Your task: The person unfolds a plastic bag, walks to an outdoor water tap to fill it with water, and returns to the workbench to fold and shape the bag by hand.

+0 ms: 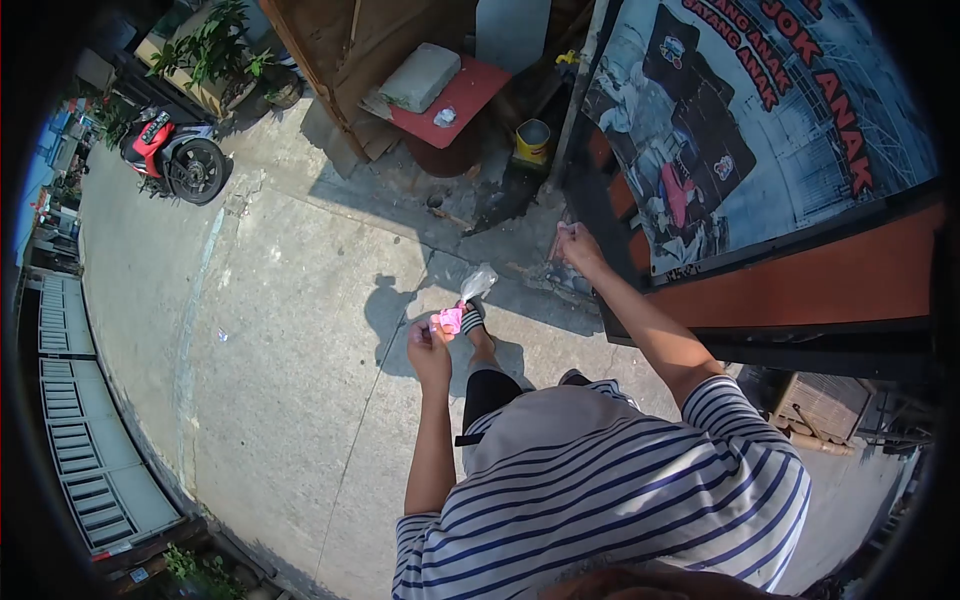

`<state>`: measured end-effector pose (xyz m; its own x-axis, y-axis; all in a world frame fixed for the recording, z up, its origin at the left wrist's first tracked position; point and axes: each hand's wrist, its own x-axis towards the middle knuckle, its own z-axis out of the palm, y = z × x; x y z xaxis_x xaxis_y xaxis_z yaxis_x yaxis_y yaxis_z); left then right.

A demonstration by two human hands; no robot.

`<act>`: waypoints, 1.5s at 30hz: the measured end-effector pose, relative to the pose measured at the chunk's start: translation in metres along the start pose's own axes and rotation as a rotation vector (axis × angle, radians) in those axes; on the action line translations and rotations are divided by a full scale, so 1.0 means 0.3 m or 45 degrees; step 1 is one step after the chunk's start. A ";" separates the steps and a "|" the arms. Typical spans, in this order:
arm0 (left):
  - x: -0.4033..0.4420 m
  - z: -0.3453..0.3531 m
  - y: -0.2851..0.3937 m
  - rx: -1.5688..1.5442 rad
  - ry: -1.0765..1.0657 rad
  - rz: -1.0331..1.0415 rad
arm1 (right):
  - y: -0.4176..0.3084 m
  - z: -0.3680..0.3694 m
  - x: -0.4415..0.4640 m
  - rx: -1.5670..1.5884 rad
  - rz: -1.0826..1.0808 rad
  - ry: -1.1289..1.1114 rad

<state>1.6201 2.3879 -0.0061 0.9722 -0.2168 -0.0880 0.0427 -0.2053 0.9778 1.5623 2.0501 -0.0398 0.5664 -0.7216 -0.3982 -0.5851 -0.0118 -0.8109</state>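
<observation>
My left hand [430, 345] is closed, with a crumpled pink piece [449, 320] at its fingertips, which could be paper or plastic. Just beyond the pink piece is a clear plastic bag [480, 281]; I cannot tell whether the two are joined. My right hand [578, 247] reaches forward beside the dark frame of a stall, its fingers pinched together. Whatever those fingers may hold is too small to make out. Below my left hand's reach, a striped sandal [471, 319] shows on my foot.
A stall with a large printed banner [740, 120] stands close on my right. Ahead, a red board [468, 100] bears a concrete block [420, 77], near a yellow bucket [532, 140]. A red motorcycle [170, 155] is parked at far left, and a metal gate [85, 420] lines the left.
</observation>
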 end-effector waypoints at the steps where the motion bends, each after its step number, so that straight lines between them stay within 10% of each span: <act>1: 0.081 0.034 -0.002 -0.067 -0.043 0.002 | -0.059 0.003 0.078 -0.122 -0.019 0.026; 23: 1.186 0.547 0.215 0.048 -0.522 0.031 | -0.753 -0.056 1.538 -0.383 0.050 1.035; 31: 1.390 0.831 0.288 0.126 -0.634 -0.009 | -0.729 -0.134 1.841 -0.647 0.220 0.882; 36: 1.503 0.897 0.245 0.092 -0.750 -0.054 | -0.687 -0.177 1.983 -0.113 0.705 0.731; 45: 1.648 0.832 0.183 0.270 -0.878 0.090 | -0.422 -0.164 2.274 -0.682 0.368 0.510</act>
<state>2.0458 2.0312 -0.0434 0.6018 -0.7746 -0.1944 -0.1281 -0.3339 0.9339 1.9943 1.5254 -0.1876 0.1504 -0.9440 -0.2937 -0.9412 -0.0458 -0.3347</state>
